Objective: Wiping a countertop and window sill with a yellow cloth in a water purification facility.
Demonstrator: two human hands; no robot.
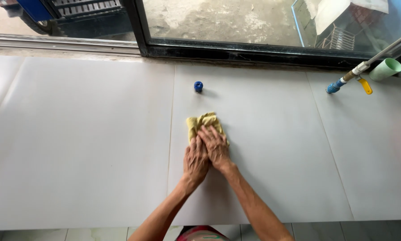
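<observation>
1. A crumpled yellow cloth rag (203, 124) lies on the pale grey, smooth tiled floor (88, 143), close to a thin seam between two large tiles, roughly at the middle of the view.

2. The person's right hand (215, 146) lies flat on the near part of the rag, fingers spread forward over it, so the palm's weight bears the cloth down against the tile.

3. The left hand (196, 160) sits just beside and partly under the right, its fingers touching the rag's near edge. Both hands are pressing rather than clenched; neither is wrapped round the cloth, which stays bunched under the fingers.

4. Both forearms reach out from the bottom edge and meet at the rag. Judging from that, the stacked hands let the person lean into one small patch of floor.

5. A small round blue cap-like object (198, 86) stands on the tile beyond the rag, apart from it and untouched.

6. At the far right, a grey metal pipe with a blue end fitting and a yellow valve lever (350, 76) slants down to the floor, well apart from the hands. A pale green plastic cup (387, 68) lies on its side just beside it.

7. A dark-framed glass window (236, 27) runs along the far edge of the floor, with bare ground outside.
</observation>
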